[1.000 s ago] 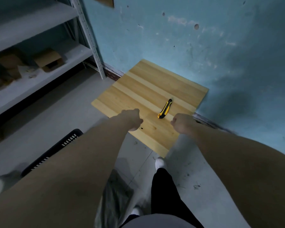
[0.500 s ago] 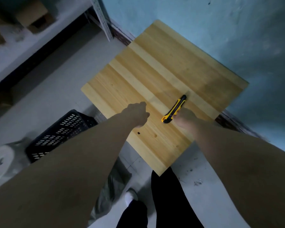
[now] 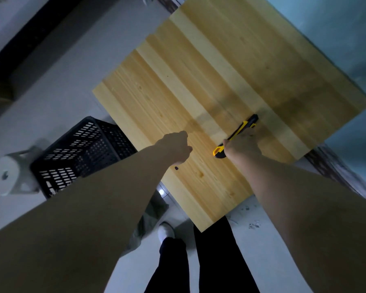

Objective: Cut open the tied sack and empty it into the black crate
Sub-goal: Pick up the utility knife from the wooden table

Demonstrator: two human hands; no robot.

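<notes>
Fingers of the right hand (image 3: pixel 241 144) curled over the yellow-and-black utility knife (image 3: pixel 235 137), which lies on the tabletop (image 3: pixel 199 70) near its right edge; grip looks closing, not lifted. Left hand (image 3: pixel 175 148) loosely fisted, empty, above the near-left edge. Step: fetching the cutter. Next: lift it, turn to the sack (image 3: pixel 150 220), a grey shape on the floor beside the black crate (image 3: pixel 80 153).

Right hand (image 3: pixel 242 144) on knife (image 3: pixel 235 136), on tabletop (image 3: pixel 199 81). Left hand (image 3: pixel 175 148) just left of it, over tabletop edge. Crate (image 3: pixel 80 157) on floor, left of left hand.
</notes>
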